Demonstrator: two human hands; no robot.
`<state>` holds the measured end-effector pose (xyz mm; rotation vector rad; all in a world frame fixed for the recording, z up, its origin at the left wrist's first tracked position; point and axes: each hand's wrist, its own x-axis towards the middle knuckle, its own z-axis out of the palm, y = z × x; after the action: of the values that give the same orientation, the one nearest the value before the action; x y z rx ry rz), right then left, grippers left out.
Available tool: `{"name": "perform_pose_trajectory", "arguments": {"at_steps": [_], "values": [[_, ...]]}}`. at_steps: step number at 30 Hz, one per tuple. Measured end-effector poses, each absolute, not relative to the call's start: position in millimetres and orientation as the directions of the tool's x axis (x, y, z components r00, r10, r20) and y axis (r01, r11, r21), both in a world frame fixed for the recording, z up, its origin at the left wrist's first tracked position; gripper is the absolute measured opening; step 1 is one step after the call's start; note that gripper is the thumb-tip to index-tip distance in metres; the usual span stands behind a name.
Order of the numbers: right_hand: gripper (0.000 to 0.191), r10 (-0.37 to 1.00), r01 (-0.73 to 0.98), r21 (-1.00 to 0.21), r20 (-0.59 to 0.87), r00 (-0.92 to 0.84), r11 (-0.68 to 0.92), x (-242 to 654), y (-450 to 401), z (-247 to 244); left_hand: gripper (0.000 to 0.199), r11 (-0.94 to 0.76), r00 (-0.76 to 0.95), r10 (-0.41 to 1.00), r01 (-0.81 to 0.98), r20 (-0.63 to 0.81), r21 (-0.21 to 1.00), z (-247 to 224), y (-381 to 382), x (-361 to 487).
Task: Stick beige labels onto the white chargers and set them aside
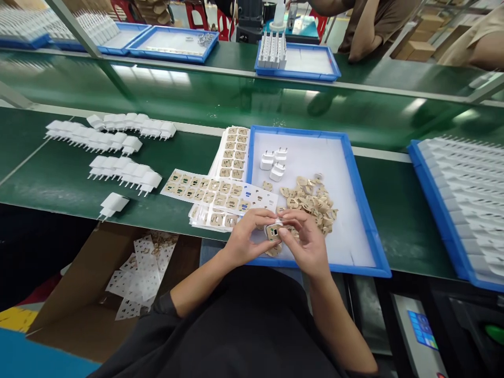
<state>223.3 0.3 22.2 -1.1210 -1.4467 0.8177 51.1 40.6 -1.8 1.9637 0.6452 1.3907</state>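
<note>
Both hands hold one white charger [273, 231] over the near edge of the blue-rimmed tray [356, 194], its face with a tan sticker turned up. My left hand [249, 237] grips its left side with fingers and thumb. From the right, my right hand [306, 242] pinches it, thumb on the face. A pile of tan sticker pieces [315, 202] lies in the tray beyond my right hand. Three white chargers [277, 171] stand farther back in it. Left of the tray, a sticker sheet [208, 190] lies across a stack of sheets [235, 152].
Rows of white chargers [122, 170] and a single charger [113, 203] lie on the green table [43, 181] at the left. A full charger tray [437, 210] is at the right. A cardboard box [74, 299] with scrap sheets stands below left. People sit across the line.
</note>
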Motion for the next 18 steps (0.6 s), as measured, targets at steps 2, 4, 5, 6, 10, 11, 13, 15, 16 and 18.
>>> {"name": "perform_pose_trajectory", "arguments": {"at_steps": [2, 4, 5, 6, 10, 11, 13, 15, 16, 18], "values": [[0.016, 0.967, 0.092, -0.964, 0.254, 0.025, 0.251, 219, 0, 21, 0.04, -0.709, 0.316, 0.677, 0.036, 0.665, 0.705, -2, 42, 51], [0.011, 0.973, 0.015, -0.975, 0.223, 0.056, 0.222, 214, 1, 20, 0.041, -0.732, 0.315, 0.656, 0.046, 0.686, 0.679, -3, 41, 51], [0.009, 0.975, -0.024, -0.977, 0.209, 0.078, 0.211, 211, 1, 19, 0.042, -0.741, 0.315, 0.648, 0.052, 0.694, 0.669, -4, 41, 51], [0.008, 0.977, -0.064, -0.978, 0.19, 0.096, 0.196, 209, 1, 18, 0.042, -0.749, 0.315, 0.641, 0.059, 0.7, 0.66, -4, 40, 50], [0.008, 0.988, -0.206, -0.97, 0.105, 0.114, 0.127, 207, 2, 13, 0.044, -0.762, 0.318, 0.632, 0.088, 0.707, 0.642, -6, 38, 49], [0.009, 0.99, -0.229, -0.967, 0.091, 0.105, 0.114, 208, 2, 12, 0.044, -0.761, 0.317, 0.634, 0.091, 0.705, 0.643, -6, 38, 49], [0.01, 0.993, -0.254, -0.963, 0.071, 0.09, 0.092, 209, 1, 11, 0.044, -0.754, 0.314, 0.641, 0.086, 0.7, 0.652, -6, 38, 49], [0.011, 0.994, -0.265, -0.961, 0.049, 0.093, 0.072, 210, 1, 11, 0.045, -0.75, 0.312, 0.644, 0.077, 0.699, 0.657, -6, 38, 49], [0.01, 0.994, -0.271, -0.96, 0.039, 0.101, 0.065, 209, 1, 11, 0.045, -0.753, 0.313, 0.641, 0.076, 0.701, 0.654, -6, 38, 49], [0.009, 0.992, -0.285, -0.957, 0.027, 0.122, 0.061, 208, 1, 12, 0.045, -0.765, 0.318, 0.627, 0.081, 0.711, 0.638, -6, 39, 50]]}}
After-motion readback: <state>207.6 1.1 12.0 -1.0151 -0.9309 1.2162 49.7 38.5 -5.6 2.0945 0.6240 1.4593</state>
